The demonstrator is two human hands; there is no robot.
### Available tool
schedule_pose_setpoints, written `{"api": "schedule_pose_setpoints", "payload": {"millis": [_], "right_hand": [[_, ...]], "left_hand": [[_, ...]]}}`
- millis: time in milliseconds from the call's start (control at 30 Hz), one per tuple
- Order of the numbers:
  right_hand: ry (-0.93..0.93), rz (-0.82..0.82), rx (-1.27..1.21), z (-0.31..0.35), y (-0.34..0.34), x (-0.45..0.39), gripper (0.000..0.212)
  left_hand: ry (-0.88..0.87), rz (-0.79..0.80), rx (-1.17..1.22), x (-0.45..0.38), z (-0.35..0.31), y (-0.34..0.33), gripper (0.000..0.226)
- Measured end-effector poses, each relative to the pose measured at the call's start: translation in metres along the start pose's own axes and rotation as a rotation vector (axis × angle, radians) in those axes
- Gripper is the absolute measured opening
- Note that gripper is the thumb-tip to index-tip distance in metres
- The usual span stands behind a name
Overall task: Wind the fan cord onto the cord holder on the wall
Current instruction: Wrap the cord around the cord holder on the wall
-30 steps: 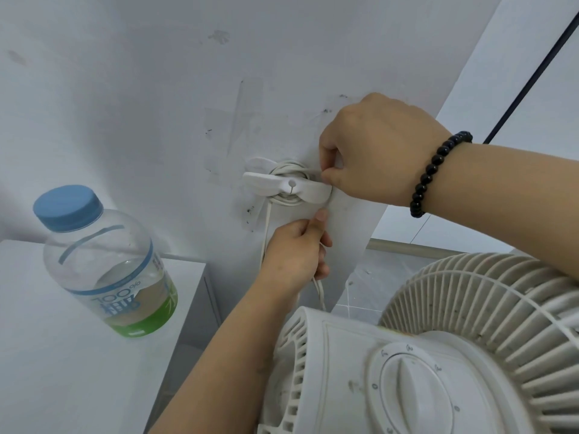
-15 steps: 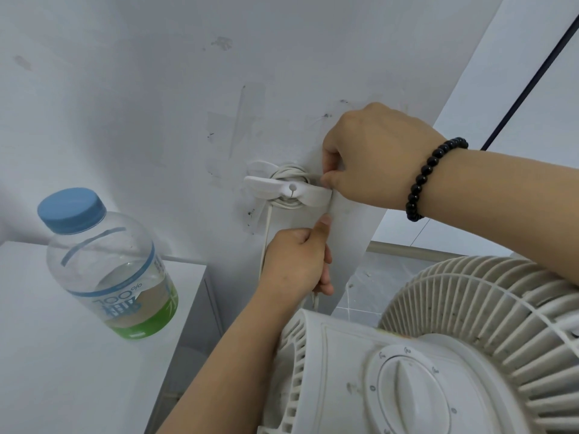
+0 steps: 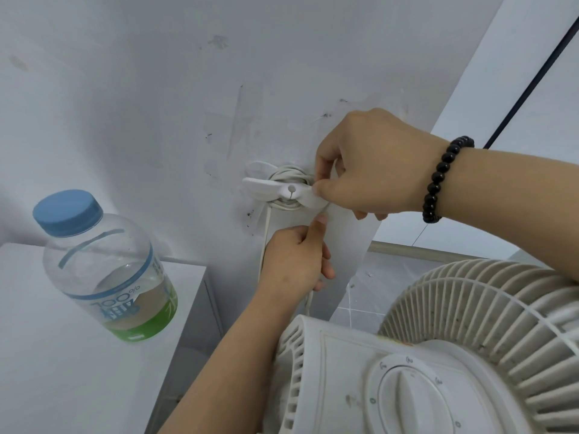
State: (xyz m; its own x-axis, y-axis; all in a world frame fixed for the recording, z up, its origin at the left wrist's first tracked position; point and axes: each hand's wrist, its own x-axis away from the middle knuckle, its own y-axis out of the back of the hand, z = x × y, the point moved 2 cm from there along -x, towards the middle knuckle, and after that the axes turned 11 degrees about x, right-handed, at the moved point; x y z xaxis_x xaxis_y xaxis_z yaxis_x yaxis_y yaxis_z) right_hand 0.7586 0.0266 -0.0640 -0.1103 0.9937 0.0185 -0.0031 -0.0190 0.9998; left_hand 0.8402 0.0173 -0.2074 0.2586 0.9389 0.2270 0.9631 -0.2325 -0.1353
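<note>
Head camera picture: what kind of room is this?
Probably a room in someone's home, though I can't say which. A household fan stands by a scuffed white wall with a stick-on cord holder, and a water bottle sits on a white cabinet.

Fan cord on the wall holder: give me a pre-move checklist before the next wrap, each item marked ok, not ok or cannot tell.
1. Loops of the fan cord sit behind the front wing of the cord holder: ok.
2. Right hand pinches the holder's right tip, steadying it: ok.
3. Left hand grips the cord below the holder: ok.
4. Slack left to wind: cannot tell; cord runs down behind the left hand towards the fan.
5. Holder firmly fixed to the wall: cannot tell.
6. Water bottle stands apart from the cord's path: ok.
</note>
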Motion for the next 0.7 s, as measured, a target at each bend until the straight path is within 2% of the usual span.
{"api": "schedule_pose_setpoints", "payload": {"millis": [133, 400, 533, 700], "right_hand": [[0.004, -0.048, -0.005, -0.002, 0.002, -0.001, 0.016], [-0.108, 0.159, -0.086, -0.001, 0.0, -0.003, 0.011], [-0.124, 0.304, -0.113, 0.006, -0.001, 0.0, 0.031], [-0.17, 0.376, -0.336, -0.001, -0.002, -0.001, 0.029]], "left_hand": [[0.008, -0.004, 0.004, 0.001, 0.0, 0.0, 0.054], [0.007, -0.019, 0.012, 0.001, -0.001, 0.003, 0.051], [-0.019, -0.043, -0.013, 0.001, 0.0, 0.006, 0.051], [-0.032, -0.089, -0.024, 0.004, -0.002, 0.007, 0.05]]}}
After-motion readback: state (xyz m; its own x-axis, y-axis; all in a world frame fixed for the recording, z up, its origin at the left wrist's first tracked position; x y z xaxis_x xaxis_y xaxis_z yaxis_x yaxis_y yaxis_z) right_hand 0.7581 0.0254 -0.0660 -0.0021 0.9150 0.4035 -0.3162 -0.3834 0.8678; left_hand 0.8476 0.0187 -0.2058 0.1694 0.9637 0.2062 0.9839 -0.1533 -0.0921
